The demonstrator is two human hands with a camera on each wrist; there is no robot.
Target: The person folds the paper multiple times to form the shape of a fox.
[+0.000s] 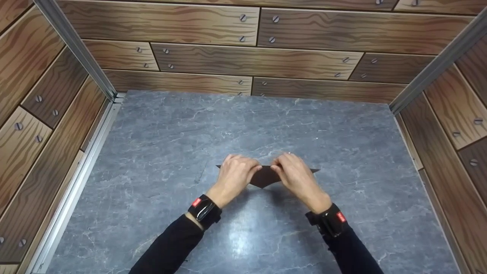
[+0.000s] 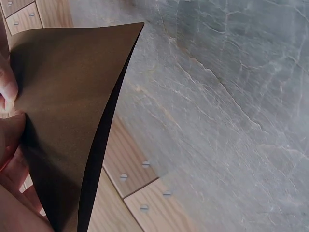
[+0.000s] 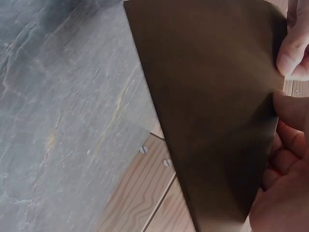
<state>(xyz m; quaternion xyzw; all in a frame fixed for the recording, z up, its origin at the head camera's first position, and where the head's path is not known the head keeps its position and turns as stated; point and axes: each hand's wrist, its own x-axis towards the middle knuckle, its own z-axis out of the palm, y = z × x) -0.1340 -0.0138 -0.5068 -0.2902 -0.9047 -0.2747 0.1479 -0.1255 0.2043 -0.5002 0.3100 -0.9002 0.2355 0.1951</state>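
A dark brown sheet of paper (image 1: pixel 264 176), folded into a triangle, hangs between both hands with its point toward the person. My left hand (image 1: pixel 236 171) pinches its far folded edge left of the middle. On the same edge, right of the middle, my right hand (image 1: pixel 296 176) pinches it between thumb and curled fingers. The left wrist view shows the paper (image 2: pixel 67 96) with its two layers slightly apart along one side. In the right wrist view the paper (image 3: pixel 207 96) covers much of the frame, thumbs at its edge. The hands hide parts of the fold.
Under the hands lies a grey marbled surface (image 1: pixel 171 125). Wood-patterned panels (image 1: pixel 209 57) stand at the back and along both sides. Metal rails (image 1: pixel 80 49) mark the corners. Each wrist wears a black strap (image 1: pixel 205 211).
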